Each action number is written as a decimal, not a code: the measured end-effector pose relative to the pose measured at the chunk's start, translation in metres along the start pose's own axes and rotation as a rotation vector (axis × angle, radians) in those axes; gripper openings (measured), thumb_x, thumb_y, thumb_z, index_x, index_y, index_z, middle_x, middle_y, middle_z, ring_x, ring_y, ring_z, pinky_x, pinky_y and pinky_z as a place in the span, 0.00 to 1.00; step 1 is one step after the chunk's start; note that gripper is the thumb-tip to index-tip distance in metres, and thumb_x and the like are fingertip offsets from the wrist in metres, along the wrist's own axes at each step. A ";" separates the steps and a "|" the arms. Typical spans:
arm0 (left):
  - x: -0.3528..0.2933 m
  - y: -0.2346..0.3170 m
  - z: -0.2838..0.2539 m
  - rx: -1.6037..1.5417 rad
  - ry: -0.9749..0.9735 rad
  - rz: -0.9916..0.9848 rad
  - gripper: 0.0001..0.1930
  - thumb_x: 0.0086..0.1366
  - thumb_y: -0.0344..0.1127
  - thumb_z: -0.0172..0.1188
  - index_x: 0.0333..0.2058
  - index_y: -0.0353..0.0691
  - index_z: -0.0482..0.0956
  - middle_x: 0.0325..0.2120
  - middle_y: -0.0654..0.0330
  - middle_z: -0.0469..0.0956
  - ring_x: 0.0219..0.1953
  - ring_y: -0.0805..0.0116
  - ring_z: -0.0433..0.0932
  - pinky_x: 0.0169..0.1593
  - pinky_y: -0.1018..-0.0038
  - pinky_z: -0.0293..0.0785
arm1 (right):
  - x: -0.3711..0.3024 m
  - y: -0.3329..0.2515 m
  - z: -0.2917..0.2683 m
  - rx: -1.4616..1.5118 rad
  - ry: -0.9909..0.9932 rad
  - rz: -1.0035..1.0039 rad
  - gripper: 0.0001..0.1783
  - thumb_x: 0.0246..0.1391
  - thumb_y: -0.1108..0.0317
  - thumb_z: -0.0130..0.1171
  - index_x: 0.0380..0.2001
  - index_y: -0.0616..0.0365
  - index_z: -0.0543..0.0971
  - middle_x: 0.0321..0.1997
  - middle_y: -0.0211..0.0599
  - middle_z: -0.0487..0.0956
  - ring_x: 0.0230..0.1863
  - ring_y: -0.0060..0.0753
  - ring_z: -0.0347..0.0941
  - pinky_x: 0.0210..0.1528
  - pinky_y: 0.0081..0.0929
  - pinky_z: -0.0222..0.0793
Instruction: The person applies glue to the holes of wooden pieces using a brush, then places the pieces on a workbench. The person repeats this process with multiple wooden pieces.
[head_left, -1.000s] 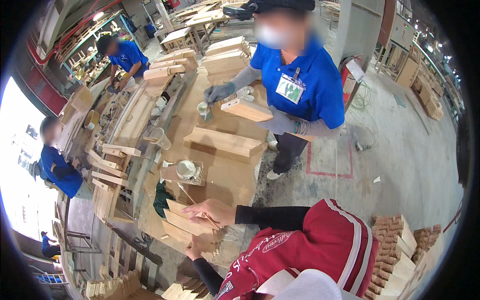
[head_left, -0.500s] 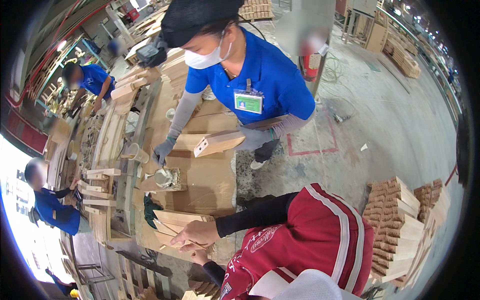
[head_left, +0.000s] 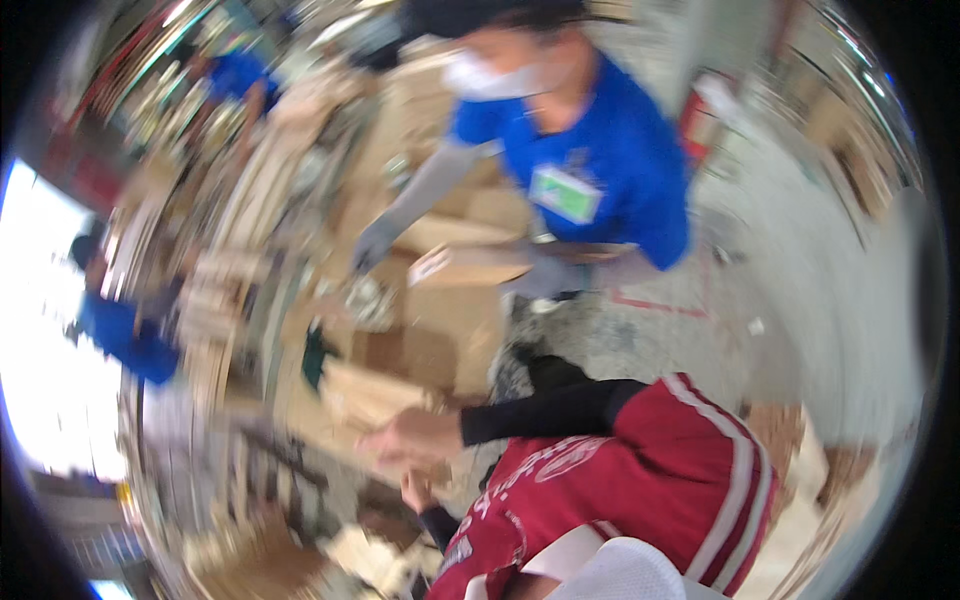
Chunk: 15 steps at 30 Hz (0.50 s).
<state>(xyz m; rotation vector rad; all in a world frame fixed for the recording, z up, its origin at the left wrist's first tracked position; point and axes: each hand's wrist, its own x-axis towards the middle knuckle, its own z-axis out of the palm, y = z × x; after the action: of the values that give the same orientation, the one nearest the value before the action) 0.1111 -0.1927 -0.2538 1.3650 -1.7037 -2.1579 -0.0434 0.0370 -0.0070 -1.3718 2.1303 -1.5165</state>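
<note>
A: Wooden boards (head_left: 368, 393)?
B: On table (head_left: 440, 345), just beside right hand (head_left: 415, 437); left hand (head_left: 418, 488) near. Both grips blurred, can't tell.
A: Containers?
B: Pale pot (head_left: 368, 298) beyond boards; contents unclear.

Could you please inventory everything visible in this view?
Worktable: one, brown, centre
Boards: several, pale, at its near end
Cloth: one, dark green, beside boards
Co-workers: three, in blue, one upper centre, two left
Badge: one, green and white, nearest co-worker's chest
Timber piece: one, brown, held by that co-worker
Stacked wood: count blurred, pale, lower right
Shirt: one, dark red, lower centre
Right hand: one, bare, by boards
Left hand: one, bare, below right hand
</note>
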 end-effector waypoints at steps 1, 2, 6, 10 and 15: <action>-0.007 0.004 0.005 0.061 -0.017 0.067 0.16 0.64 0.41 0.64 0.44 0.36 0.79 0.30 0.66 0.78 0.30 0.76 0.74 0.31 0.79 0.70 | 0.004 0.000 -0.005 0.060 0.008 -0.035 0.23 0.60 0.58 0.58 0.54 0.58 0.76 0.48 0.49 0.81 0.43 0.52 0.79 0.46 0.40 0.75; -0.006 0.009 0.012 0.217 0.069 0.050 0.18 0.62 0.39 0.66 0.46 0.35 0.77 0.32 0.66 0.78 0.32 0.77 0.74 0.34 0.78 0.71 | 0.003 0.006 0.000 0.044 0.013 -0.012 0.23 0.61 0.58 0.57 0.55 0.58 0.76 0.51 0.48 0.80 0.46 0.50 0.79 0.49 0.37 0.75; -0.026 0.030 0.039 0.034 0.184 0.135 0.17 0.55 0.36 0.73 0.34 0.37 0.73 0.29 0.65 0.75 0.32 0.76 0.72 0.35 0.78 0.70 | 0.022 0.000 -0.006 0.067 -0.019 0.013 0.25 0.62 0.52 0.55 0.52 0.61 0.77 0.43 0.50 0.82 0.41 0.53 0.80 0.42 0.41 0.75; -0.072 0.044 0.063 -0.165 0.326 0.185 0.18 0.52 0.32 0.74 0.29 0.41 0.68 0.26 0.66 0.73 0.29 0.77 0.71 0.33 0.77 0.70 | 0.022 0.006 -0.011 0.048 -0.018 -0.011 0.25 0.62 0.53 0.56 0.53 0.62 0.75 0.44 0.52 0.81 0.42 0.52 0.80 0.42 0.41 0.75; -0.123 0.056 0.087 -0.219 0.385 0.425 0.20 0.52 0.27 0.72 0.33 0.41 0.66 0.27 0.65 0.73 0.27 0.76 0.73 0.30 0.78 0.71 | 0.022 0.023 -0.010 0.039 -0.079 0.207 0.33 0.57 0.50 0.62 0.56 0.67 0.73 0.47 0.58 0.80 0.45 0.53 0.80 0.44 0.40 0.76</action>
<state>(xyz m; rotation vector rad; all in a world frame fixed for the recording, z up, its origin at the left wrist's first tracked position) 0.1021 -0.0821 -0.1375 1.1403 -1.4072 -1.6648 -0.0750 0.0282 -0.0139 -1.1384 2.1089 -1.3932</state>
